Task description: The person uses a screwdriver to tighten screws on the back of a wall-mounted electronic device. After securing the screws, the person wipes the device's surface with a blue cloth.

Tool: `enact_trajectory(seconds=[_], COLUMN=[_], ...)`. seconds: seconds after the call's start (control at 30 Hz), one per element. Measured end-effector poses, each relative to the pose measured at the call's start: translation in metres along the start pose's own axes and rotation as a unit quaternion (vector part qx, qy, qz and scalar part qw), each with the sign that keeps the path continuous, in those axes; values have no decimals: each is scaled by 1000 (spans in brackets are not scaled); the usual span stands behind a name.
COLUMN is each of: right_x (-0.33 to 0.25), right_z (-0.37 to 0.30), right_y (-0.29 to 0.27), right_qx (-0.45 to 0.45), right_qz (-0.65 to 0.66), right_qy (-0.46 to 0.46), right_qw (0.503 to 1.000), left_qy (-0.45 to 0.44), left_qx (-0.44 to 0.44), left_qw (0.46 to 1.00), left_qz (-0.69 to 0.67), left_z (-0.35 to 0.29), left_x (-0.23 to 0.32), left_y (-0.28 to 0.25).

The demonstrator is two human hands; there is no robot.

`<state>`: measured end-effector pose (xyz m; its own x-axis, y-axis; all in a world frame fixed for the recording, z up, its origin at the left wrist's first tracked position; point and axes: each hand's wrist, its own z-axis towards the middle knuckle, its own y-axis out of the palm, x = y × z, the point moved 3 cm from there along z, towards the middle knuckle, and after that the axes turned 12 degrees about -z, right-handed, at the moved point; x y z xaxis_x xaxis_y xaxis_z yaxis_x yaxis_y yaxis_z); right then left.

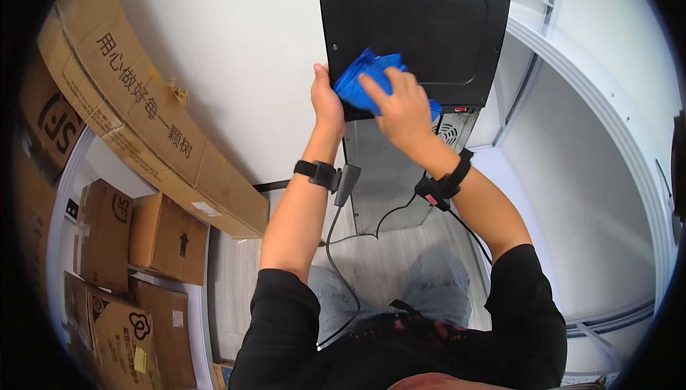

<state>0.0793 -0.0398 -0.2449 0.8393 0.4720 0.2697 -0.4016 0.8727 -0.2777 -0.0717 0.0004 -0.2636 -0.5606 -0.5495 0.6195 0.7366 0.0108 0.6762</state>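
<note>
A black plastic panel point(429, 29) with a raised rectangular outline and screws along its rim tops a tall grey metal cabinet point(389, 168). At the panel's lower left edge is my left hand point(327, 101), thumb up along the side; its other fingers go out of sight behind the edge it grips. My right hand point(404, 108) presses a crumpled blue cloth point(361, 86) against the panel's lower left part, fingers bent over it. Below the panel's right corner, a small red part point(461, 109) and a round vent grille point(446, 133) show on the cabinet.
A long cardboard box point(153, 104) leans by the white wall on the left. Several cartons point(171, 236) sit on shelves lower left. Black cables point(330, 247) run from the bands on my wrists. A curved white frame point(607, 90) bounds the right side.
</note>
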Motion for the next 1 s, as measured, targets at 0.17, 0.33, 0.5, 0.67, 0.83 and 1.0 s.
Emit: enact_trajectory(seconds=[0.17, 0.33, 0.5, 0.67, 0.83, 1.0], right_x=[-7, 6, 31, 55, 35, -8], right_z=[8, 32, 86, 131, 134, 134], right_y=[6, 1, 0, -18, -3, 7], right_qx=[4, 60, 137, 190, 213, 239], right_qz=[-32, -21, -65, -55, -89, -89], right_qy=[-60, -56, -31, 43, 28, -29], right_qw=[998, 996, 988, 979, 973, 967], left_qy=[38, 114, 172, 231, 287, 282], left_qx=[48, 83, 139, 136, 141, 123], left_qw=[998, 989, 938, 890, 869, 869], left_qz=[7, 38, 266, 368, 378, 387], left_z=[-4, -1, 1, -7, -5, -3], left_x=[-6, -11, -16, -8, -17, -20], left_y=[3, 3, 2, 13, 9, 4])
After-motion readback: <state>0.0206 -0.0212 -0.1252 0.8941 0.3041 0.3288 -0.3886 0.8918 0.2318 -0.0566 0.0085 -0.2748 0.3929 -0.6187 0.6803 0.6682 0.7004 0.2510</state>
